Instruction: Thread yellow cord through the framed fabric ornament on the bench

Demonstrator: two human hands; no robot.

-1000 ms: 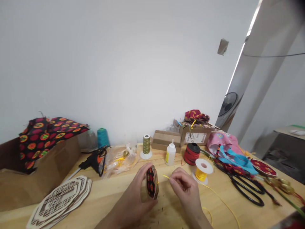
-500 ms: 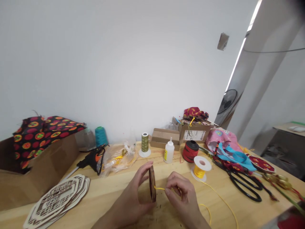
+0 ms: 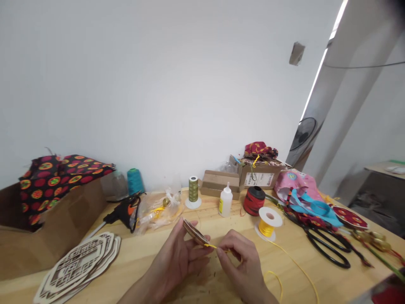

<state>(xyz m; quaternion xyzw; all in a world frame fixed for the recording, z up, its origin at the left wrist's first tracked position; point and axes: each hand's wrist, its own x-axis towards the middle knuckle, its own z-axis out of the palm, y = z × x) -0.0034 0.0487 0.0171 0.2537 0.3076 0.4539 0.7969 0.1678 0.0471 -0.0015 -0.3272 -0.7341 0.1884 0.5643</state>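
My left hand (image 3: pixel 177 264) holds a small flat wooden disc (image 3: pixel 193 232) over the table, tilted so its brown face looks up. My right hand (image 3: pixel 242 261) sits just to its right, fingers pinched on a yellow cord (image 3: pixel 211 245) that meets the disc's lower edge. The cord trails across the wooden table (image 3: pixel 316 270) in a loop and runs back to a white spool of yellow cord (image 3: pixel 268 223) behind my right hand.
Behind stand a glue bottle (image 3: pixel 225 201), a red spool (image 3: pixel 253 201), a green thread cone (image 3: pixel 193 192), a teal cone (image 3: pixel 135 182) and a glue gun (image 3: pixel 124 212). Black scissors (image 3: pixel 329 247) and fabric scraps lie right. Cut wooden panels (image 3: pixel 77 264) and a cardboard box (image 3: pixel 53 223) are left.
My left hand has turned the disc from upright on its edge, patterned face showing, to tilted nearly flat. My right hand has closed in on the disc with the cord.
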